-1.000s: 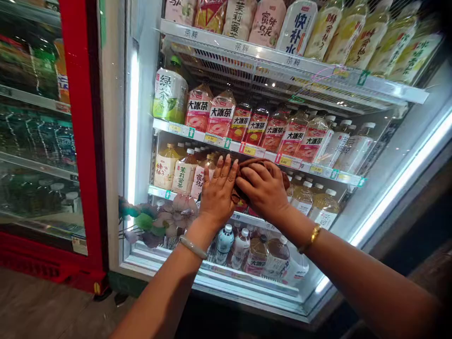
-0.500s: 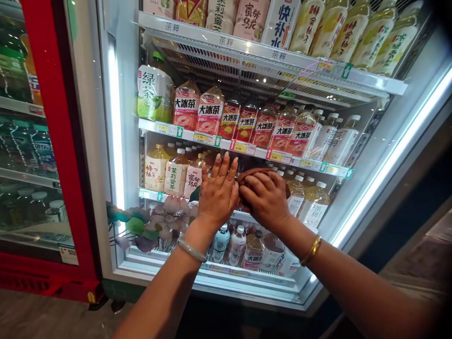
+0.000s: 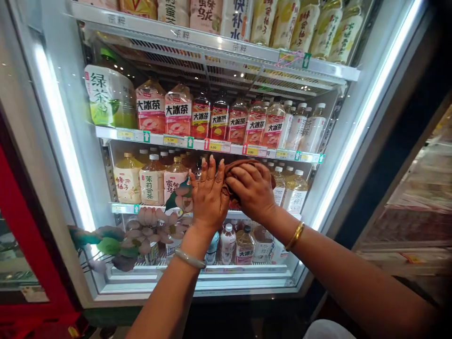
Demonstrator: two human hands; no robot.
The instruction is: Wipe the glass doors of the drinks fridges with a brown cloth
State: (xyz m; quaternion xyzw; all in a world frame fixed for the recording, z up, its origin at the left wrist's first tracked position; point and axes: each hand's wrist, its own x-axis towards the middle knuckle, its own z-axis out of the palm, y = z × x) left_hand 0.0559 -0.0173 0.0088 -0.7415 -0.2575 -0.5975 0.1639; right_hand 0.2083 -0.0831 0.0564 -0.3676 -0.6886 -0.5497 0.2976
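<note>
My left hand (image 3: 209, 200) lies flat on the glass door of a lit drinks fridge, fingers spread and pointing up, nothing in it. Close on its right, my right hand (image 3: 251, 190) presses a bunched brown cloth (image 3: 243, 163) to the same glass, fingers curled over it. Part of the cloth is hidden under the palm. Through the glass, behind both hands, stand bottles on shelves, such as a peach-labelled tea bottle (image 3: 178, 110). A flower decal (image 3: 141, 238) is on the door left of my left wrist.
Several shelves hold bottled drinks; a shelf edge (image 3: 158, 139) carries price tags. Bright light strips (image 3: 65, 136) line the door's sides. Part of a red-framed fridge (image 3: 17, 202) stands at the left. Blurred stocked shelves (image 3: 420, 202) are at the right.
The view has shifted right, so the red fridge slides toward the left edge. Both hands stay on the glass, the cloth still under my right hand, slightly farther right against the bottles.
</note>
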